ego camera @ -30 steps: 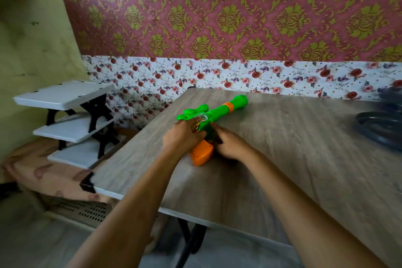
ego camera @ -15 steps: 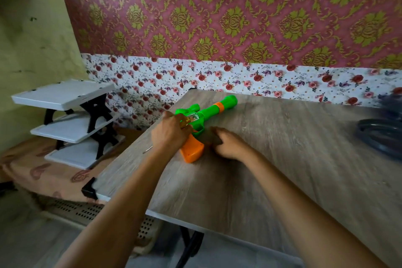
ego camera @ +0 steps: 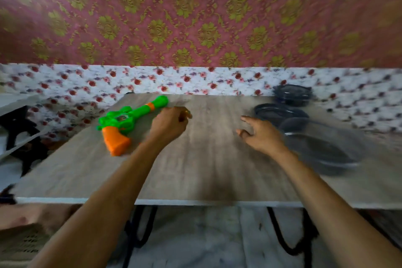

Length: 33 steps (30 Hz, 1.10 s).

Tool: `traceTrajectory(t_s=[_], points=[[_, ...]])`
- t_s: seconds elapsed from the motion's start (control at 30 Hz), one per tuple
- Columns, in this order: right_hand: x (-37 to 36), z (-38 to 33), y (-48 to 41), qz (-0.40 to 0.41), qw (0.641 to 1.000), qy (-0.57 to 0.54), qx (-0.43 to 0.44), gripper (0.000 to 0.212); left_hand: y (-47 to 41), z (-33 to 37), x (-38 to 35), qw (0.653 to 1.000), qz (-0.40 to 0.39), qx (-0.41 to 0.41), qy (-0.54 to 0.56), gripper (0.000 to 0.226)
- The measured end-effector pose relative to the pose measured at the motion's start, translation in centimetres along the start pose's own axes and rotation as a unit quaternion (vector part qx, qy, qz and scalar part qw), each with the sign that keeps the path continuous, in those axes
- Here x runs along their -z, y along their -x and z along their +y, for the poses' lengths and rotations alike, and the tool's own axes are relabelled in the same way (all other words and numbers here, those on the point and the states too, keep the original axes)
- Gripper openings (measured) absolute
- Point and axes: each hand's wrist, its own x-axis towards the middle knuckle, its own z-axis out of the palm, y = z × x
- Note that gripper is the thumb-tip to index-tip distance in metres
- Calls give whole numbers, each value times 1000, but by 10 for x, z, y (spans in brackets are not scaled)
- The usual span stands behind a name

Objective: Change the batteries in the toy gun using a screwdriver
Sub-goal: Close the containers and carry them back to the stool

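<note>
The green toy gun (ego camera: pixel 132 118) with an orange grip lies on its side at the left of the wooden table (ego camera: pixel 206 169), barrel pointing to the far right. My left hand (ego camera: pixel 168 125) is just right of the gun and apart from it, fingers curled shut. A small yellowish end shows at its fingertips, which looks like the screwdriver (ego camera: pixel 187 114); the rest is hidden in the fist. My right hand (ego camera: pixel 260 135) hovers over the table's middle right with fingers spread and nothing in it. The whole view is motion-blurred.
Dark translucent round containers (ego camera: pixel 322 146) sit on the table's right side, close to my right hand, with more (ego camera: pixel 292 94) behind by the wall. A white shelf rack with black supports (ego camera: pixel 19 135) stands off the table's left edge. The floral wall runs behind.
Both hands have let go of the gun and moved right; the gun now lies alone on the table. The camera has swung right, bringing the dark containers into view.
</note>
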Motion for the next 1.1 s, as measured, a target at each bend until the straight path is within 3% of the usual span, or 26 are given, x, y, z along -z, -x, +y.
traceTrajectory(t_s=[0.1,0.27,0.43,0.63,0.83,0.97,1.1], points=[[38,57,26,41,998,27,-43,52,-15,49,-42,993,-77,-52,78,28],[72,129,57,124,981,90,-121,57,-43,103,-109,984,-101,-144,13,29],[77,167,60,119,968,99,-199,67,-73,128,-155,977,-126,-169,-34,35],[68,180,52,94,957,-96,-257,69,-102,139,-188,971,-146,-174,-73,49],[48,184,57,201,914,-266,-232,63,-117,136,-202,960,-126,-211,-131,15],[43,183,55,227,898,-304,-224,61,-115,133,-199,946,-104,-255,-171,23],[43,183,55,226,896,-308,-224,64,-106,117,-181,961,-40,-227,-152,26]])
